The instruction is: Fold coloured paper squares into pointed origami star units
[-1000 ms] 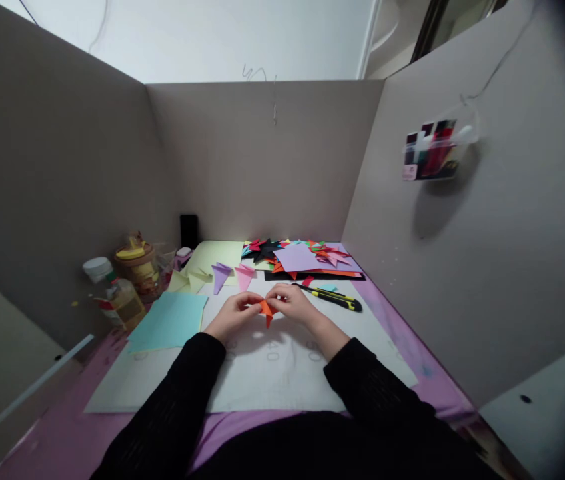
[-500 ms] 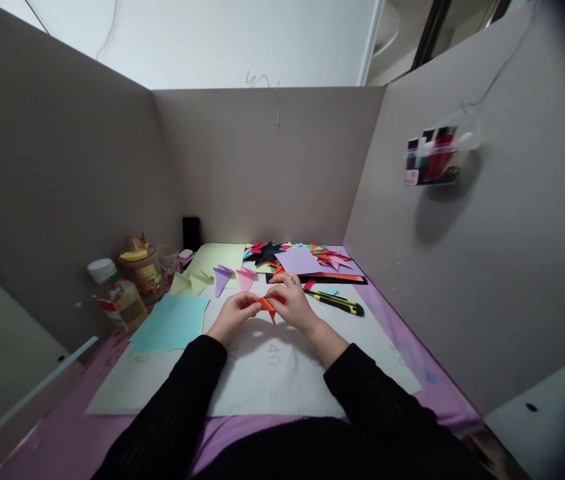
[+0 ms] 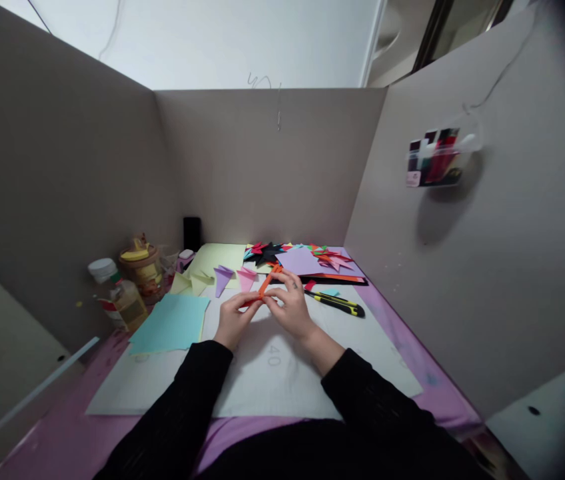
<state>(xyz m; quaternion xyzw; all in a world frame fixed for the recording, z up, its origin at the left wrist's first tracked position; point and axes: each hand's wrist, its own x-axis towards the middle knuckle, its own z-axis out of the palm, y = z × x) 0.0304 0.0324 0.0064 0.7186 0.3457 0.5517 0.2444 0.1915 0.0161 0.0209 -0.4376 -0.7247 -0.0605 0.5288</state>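
Note:
Between my hands, above the white mat (image 3: 282, 387), is a folded piece of orange paper (image 3: 265, 285). My left hand (image 3: 234, 317) pinches its lower left part. My right hand (image 3: 290, 307) grips it from the right with thumb and fingers, and a narrow orange strip points up and away from me. The fingers partly cover the folds. Just beyond my hands lie a folded purple paper piece (image 3: 223, 279), a folded pink one (image 3: 246, 278) and pale yellow folded paper (image 3: 197, 283).
Blue paper sheets (image 3: 170, 323) lie at left, near a bottle (image 3: 125, 300) and a yellow-lidded cup (image 3: 141, 267). A black and yellow utility knife (image 3: 337, 303) lies at right. Colourful folded paper stars (image 3: 265, 253) and a lilac sheet (image 3: 298, 261) are at the back. Grey partitions (image 3: 267, 167) surround the table.
The orange paper has been turned, so its point now reaches up and away rather than down toward me. Both hands have shifted slightly and still hold it.

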